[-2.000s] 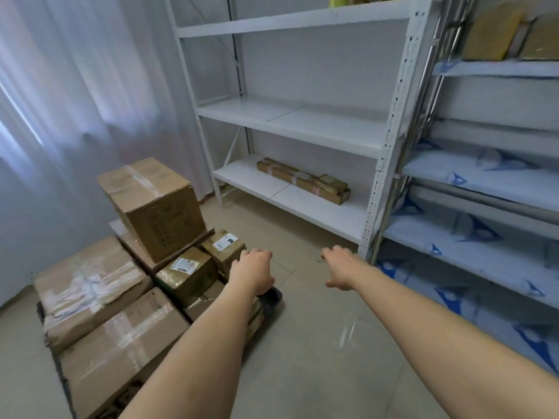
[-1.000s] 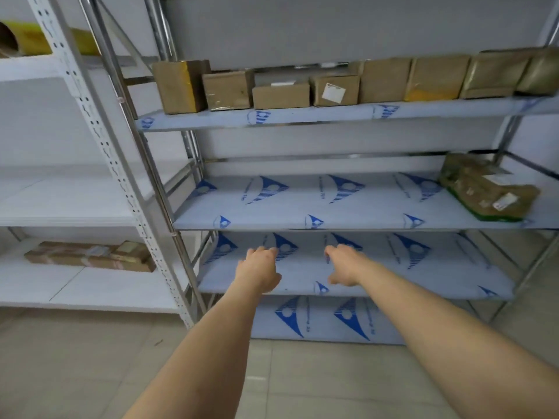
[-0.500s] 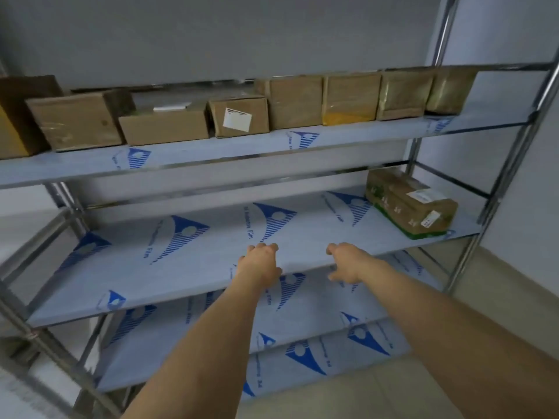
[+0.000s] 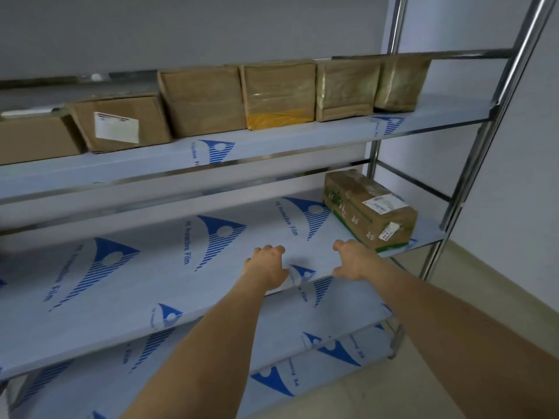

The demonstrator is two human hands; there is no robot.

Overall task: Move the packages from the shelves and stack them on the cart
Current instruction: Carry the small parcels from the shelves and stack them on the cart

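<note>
Now | shelf film (image 4: 151, 282) reads "Protective Film" | left hand (image 4: 266, 267), right hand (image 4: 355, 261): grips loose, empty

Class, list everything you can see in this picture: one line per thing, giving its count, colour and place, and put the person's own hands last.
Metal shelving rack: one, silver posts, shelves under pale blue protective film; fills the view.
Brown cardboard packages on the upper shelf: six in view, brown, side by side in a row; the leftmost is cut by the frame edge.
Taped brown package with green print and white labels: one, at the right end of the middle shelf.
Wall: grey, behind the rack.
Floor: beige, lower right.
Left hand: one, empty, over the middle shelf.
Right hand: one, empty, beside the taped package.
</note>
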